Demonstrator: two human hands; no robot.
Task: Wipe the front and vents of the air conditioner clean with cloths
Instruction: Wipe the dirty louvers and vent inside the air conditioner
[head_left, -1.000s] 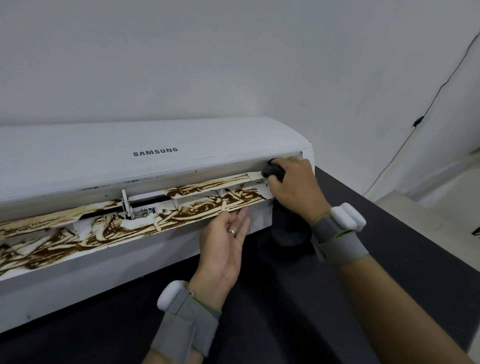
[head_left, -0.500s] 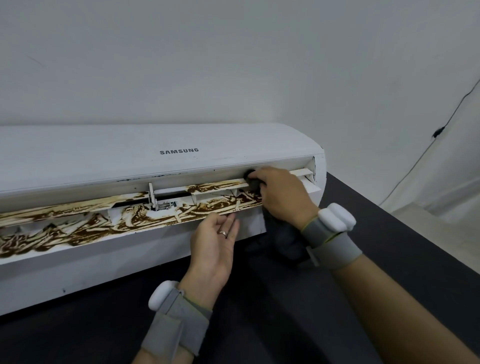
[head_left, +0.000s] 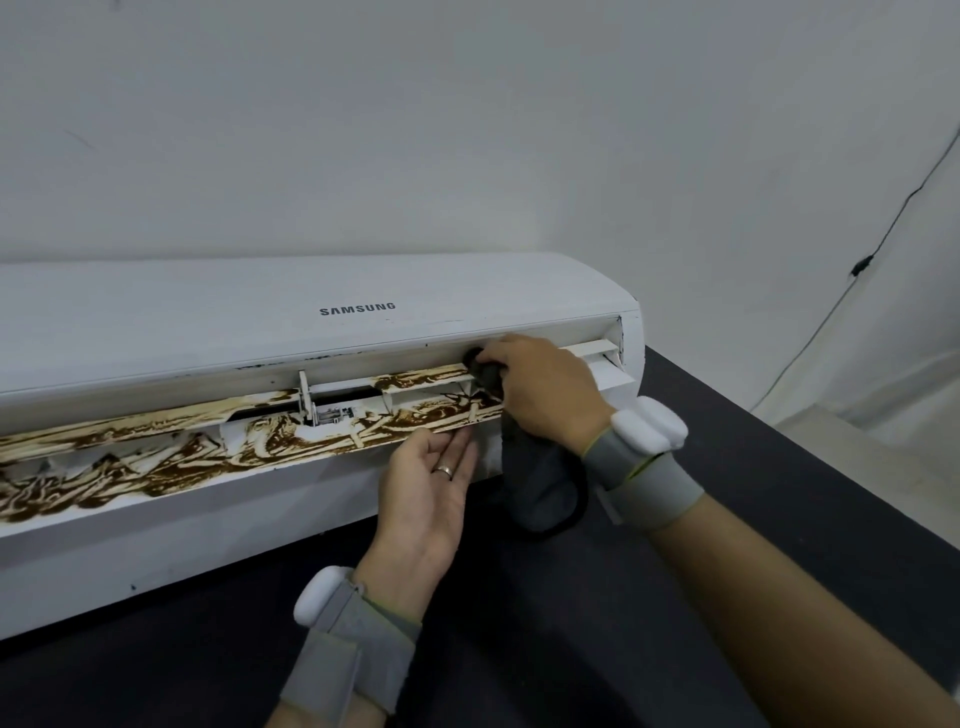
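Note:
A white Samsung air conditioner (head_left: 218, 332) lies on a dark table (head_left: 597, 623). Its open vent flap (head_left: 208, 447) is smeared with brown dirt along most of its length; the far right end of the vent looks white. My right hand (head_left: 545, 395) grips a dark grey cloth (head_left: 540, 483) and presses it into the vent slot, and the rest of the cloth hangs down in front of the unit. My left hand (head_left: 431, 493) is palm up with straight fingers, fingertips touching the lower edge of the flap.
A white wall (head_left: 467, 130) rises behind the unit. A thin black cable (head_left: 862, 267) runs down the wall at right. The table's right edge drops to a pale floor (head_left: 883, 457).
My right hand has slid the cloth leftward along the vent, leaving the right end white. My left hand stayed under the flap. The camera has shifted, so the unit sits further right.

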